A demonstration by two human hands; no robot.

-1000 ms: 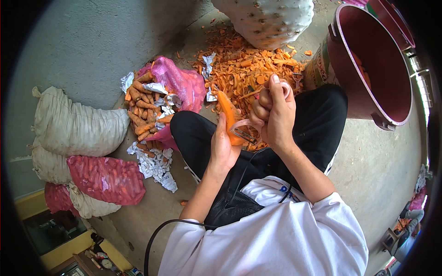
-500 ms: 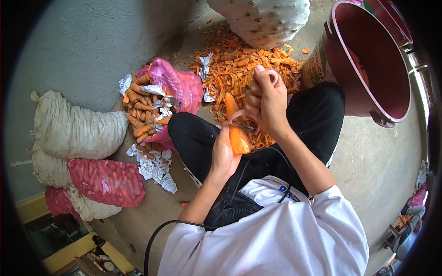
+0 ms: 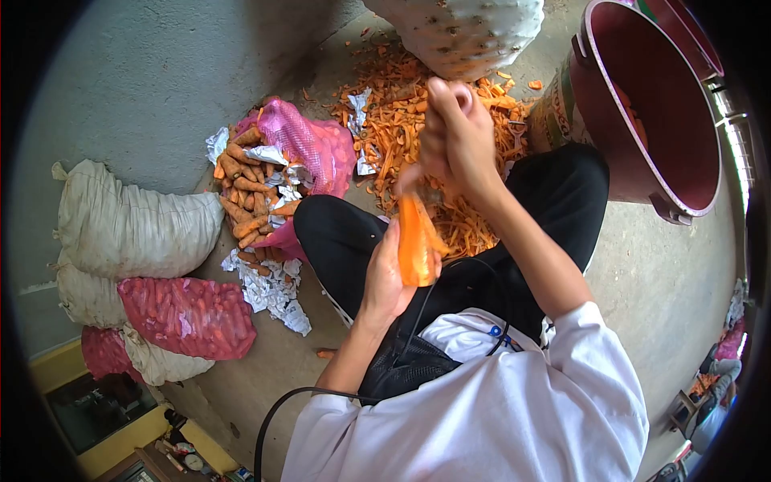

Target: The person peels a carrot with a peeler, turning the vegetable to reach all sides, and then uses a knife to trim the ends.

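Observation:
My left hand (image 3: 389, 273) is closed around the thick end of a bright orange carrot (image 3: 415, 249), which points away from me over my lap. Just beyond the carrot's far tip, my right hand (image 3: 462, 140) forms a fist around a pale pink peeler (image 3: 410, 177). Motion smears the peeler's head, and my fingers hide most of its handle. A strip of peel hangs along the carrot's right side. Beneath and past both hands spreads a heap of carrot peelings (image 3: 385, 96) on the floor.
Unpeeled carrots (image 3: 250, 186) spill from a pink mesh bag (image 3: 309, 145) among torn paper (image 3: 277, 293). White sacks (image 3: 136, 221) and a red mesh sack (image 3: 189, 317) lie at left. A maroon tub (image 3: 650, 173) with carrots inside stands right; a bulging white sack (image 3: 470, 36) is ahead.
My right hand has moved up and slightly left, carrying the peeler from the carrot's middle to its far tip. The carrot has shifted a little toward me.

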